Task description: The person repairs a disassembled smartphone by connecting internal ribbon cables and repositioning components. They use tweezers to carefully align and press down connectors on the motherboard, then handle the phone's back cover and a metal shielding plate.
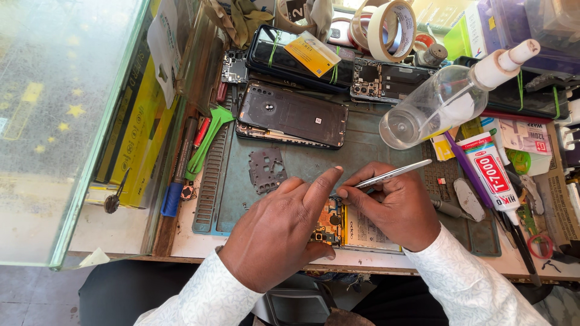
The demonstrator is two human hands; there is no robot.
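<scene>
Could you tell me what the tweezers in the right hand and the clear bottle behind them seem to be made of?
The tweezers look like bare polished metal: thin, silvery, with a bright glint. The bottle seems to be clear, glossy plastic with a white cap: you see through its wall, though glass cannot be ruled out.

cluttered workbench (pixel 199 244), glass counter (pixel 54 121), daylight

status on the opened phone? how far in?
Done: back cover is off and lies up the mat, a loose metal shield plate beside it. In hand: the left hand steadies the opened phone, its board and battery exposed; the right hand works metal tweezers at its top edge. Left: phone lies open, nothing refitted.
</scene>
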